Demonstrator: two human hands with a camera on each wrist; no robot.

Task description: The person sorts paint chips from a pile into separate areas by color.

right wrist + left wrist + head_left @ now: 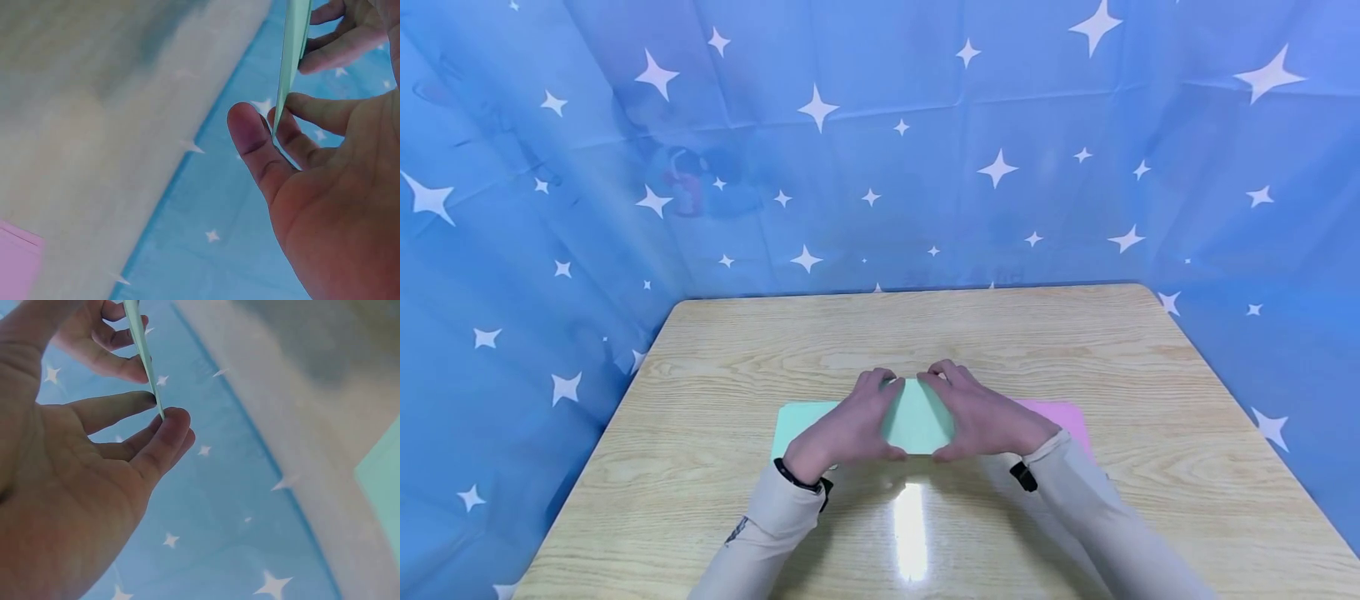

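Both hands hold a thin mint-green sheet of paper (917,421) between them, over the middle of the table. My left hand (853,421) pinches its left side, and my right hand (992,421) pinches the right side. In the left wrist view the sheet (142,353) shows nearly edge-on, its lower corner caught between thumb and fingertips. The right wrist view likewise has the sheet (289,62) edge-on, with more than one layer showing along it. Behind my left hand lies a flat mint-green piece (801,421), and behind my right forearm a pink one (1063,412), each partly hidden.
The wood-grain table (715,358) has rounded far corners. A blue curtain (880,167) with white stars hangs behind it and along both sides. A bright light reflection (912,533) shines on the tabletop near me.
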